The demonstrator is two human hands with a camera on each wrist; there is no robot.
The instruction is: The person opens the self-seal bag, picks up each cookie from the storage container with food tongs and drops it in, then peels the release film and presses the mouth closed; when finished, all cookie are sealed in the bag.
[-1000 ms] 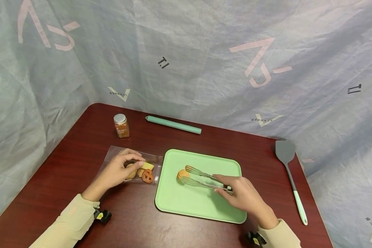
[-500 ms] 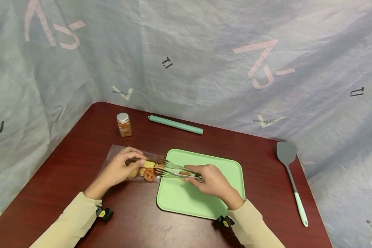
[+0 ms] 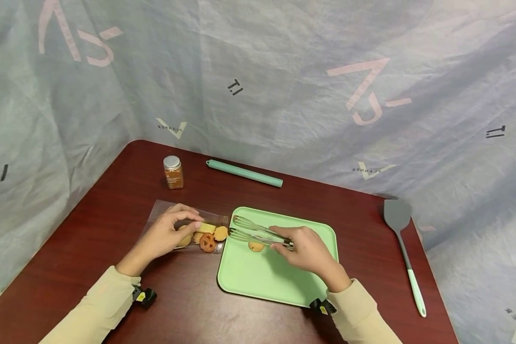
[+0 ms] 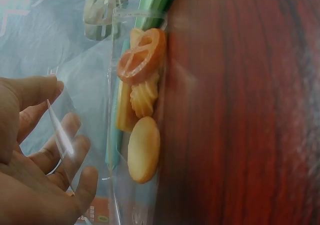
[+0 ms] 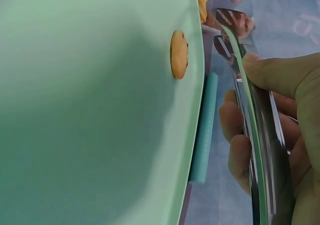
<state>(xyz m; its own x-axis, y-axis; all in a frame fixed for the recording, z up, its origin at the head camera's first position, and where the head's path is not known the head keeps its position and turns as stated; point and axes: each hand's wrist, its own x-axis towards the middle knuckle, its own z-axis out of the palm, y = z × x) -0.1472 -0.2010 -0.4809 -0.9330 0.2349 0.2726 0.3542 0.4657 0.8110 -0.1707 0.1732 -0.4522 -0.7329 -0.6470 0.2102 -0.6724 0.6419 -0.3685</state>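
Note:
My left hand pinches the film of a clear plastic bag between thumb and fingers. Inside the bag are a pretzel-shaped biscuit, a ridged cookie, an oval cookie and a yellow bar-shaped biscuit. Another yellowish cookie lies at the bag's mouth, beside the tray. My right hand grips metal tongs, whose slotted ends are spread apart over the tray's left part with nothing between them. Below them, a cookie with dark specks sits on the light green tray.
A jar with a silver lid and a teal stick-like tube stand and lie along the back of the dark red table. At the far right lies a grey spatula with a pale green handle. Printed grey cloth hangs behind.
My right hand carried the tongs left from the tray to the bag's mouth, then drew slightly back right. The swirled cookie left the tray; a cookie now lies at the bag's mouth.

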